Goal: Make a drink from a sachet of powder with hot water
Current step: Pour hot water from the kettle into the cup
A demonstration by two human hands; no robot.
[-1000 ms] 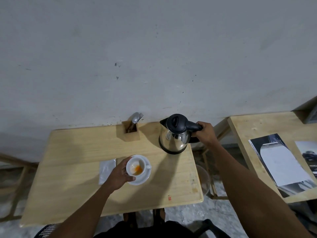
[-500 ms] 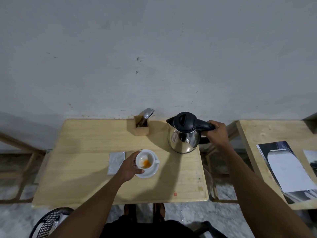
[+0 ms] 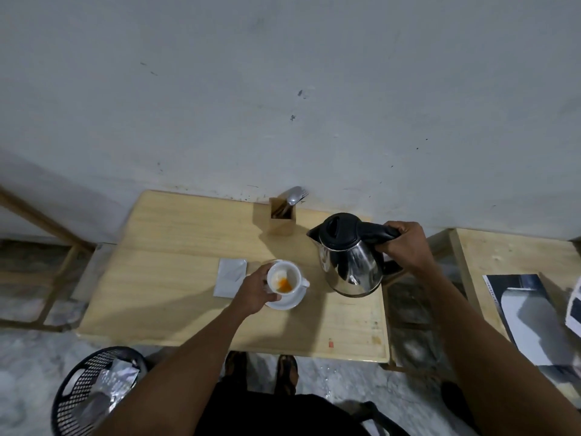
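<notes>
Gripping the black handle of the stainless-steel kettle (image 3: 352, 262), right of centre, the right hand (image 3: 405, 247) is curling its fingers round it. The left hand (image 3: 254, 294) is wrapping its fingers round the white ceramic cup (image 3: 284, 272) at frame centre, on a white saucer (image 3: 290, 303). Orange powder (image 3: 284, 284) is lying inside the cup. A flat silvery sachet (image 3: 231, 276) is lying just left on the pale wooden table (image 3: 176, 278).

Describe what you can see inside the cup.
Inside the cup lies orange powder beside a whitish patch; no liquid shows. The left hand grips the rim, hiding its near edge; anything beneath the powder is covered.
</notes>
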